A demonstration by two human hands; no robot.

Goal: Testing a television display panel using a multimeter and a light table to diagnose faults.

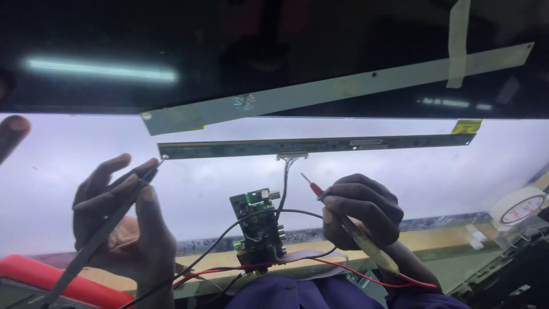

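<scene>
My left hand (123,214) grips a black test probe (100,234), its metal tip touching the left end of a long thin green circuit strip (320,146). My right hand (360,209) holds a red-tipped probe (313,187) pointing up, just below the strip's middle connector (291,155). A small green circuit board (257,226) stands between my hands, with black and red wires (240,266) trailing from it. The strip lies on a lit white panel (400,177).
A dark glossy screen (229,51) fills the top, with a pale flat strip (343,86) taped across it. A roll of white tape (517,207) sits at the right. A red-cased meter (63,280) lies at lower left. A fingertip (11,134) shows at the left edge.
</scene>
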